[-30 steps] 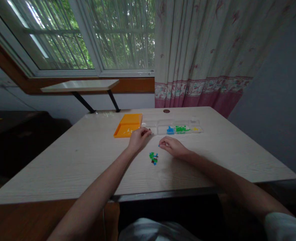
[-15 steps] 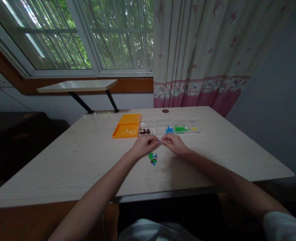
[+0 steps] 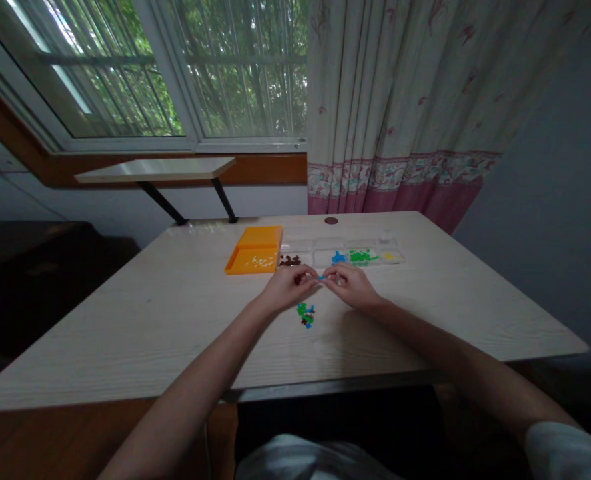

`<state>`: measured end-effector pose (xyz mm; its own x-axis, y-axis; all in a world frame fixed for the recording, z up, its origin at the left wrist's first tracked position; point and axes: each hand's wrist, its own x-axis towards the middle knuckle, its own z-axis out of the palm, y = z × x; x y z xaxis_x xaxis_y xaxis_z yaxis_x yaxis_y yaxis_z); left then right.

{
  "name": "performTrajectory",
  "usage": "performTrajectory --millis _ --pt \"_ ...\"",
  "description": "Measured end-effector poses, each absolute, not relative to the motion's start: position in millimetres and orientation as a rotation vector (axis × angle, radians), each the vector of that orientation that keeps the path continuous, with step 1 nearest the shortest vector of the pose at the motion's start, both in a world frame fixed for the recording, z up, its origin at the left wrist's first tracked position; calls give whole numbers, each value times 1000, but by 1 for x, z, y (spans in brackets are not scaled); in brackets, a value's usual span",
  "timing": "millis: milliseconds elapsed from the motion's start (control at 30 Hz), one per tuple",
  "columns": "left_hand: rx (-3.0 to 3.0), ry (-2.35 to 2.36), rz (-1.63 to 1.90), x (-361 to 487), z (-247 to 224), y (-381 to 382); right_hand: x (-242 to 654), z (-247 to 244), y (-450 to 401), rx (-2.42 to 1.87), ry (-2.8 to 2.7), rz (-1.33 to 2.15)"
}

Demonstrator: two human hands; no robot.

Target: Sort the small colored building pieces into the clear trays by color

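Note:
Fingertips of my left hand (image 3: 288, 288) and my right hand (image 3: 349, 285) meet above the table, pinching a tiny blue piece (image 3: 320, 278) between them. Its exact kind is too small to make out. Just below the hands lies a small cluster of green, blue and brown pieces (image 3: 305, 315) on the tabletop. Beyond them sits a clear compartment tray (image 3: 327, 259), holding brown pieces (image 3: 290, 261), blue pieces (image 3: 338, 257), green pieces (image 3: 360, 256) and a few yellow pieces (image 3: 388, 256).
An open orange box (image 3: 240, 261) with small white pieces stands left of the clear tray. A raised shelf (image 3: 160, 169) on black legs is at the table's back left. A round brown disc (image 3: 331, 221) lies near the back edge of the pale table (image 3: 175, 320).
The blue piece between my fingertips shows a little more now, and both hands have shifted very slightly. The cluster on the table stays put.

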<state>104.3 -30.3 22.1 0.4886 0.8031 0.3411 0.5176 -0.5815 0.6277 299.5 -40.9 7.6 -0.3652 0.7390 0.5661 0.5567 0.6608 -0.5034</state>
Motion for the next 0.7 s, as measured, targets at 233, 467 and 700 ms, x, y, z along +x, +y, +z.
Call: performTrajectory --millis 233,467,700 --pt "2171 902 362 76 31 -19 310 15 -42 -1025 -1933 161" --pt "2163 874 193 68 31 -19 313 17 -43 -1014 -1903 116" --pt "2223 915 154 70 30 -18 314 17 -41 -980 -1907 87"
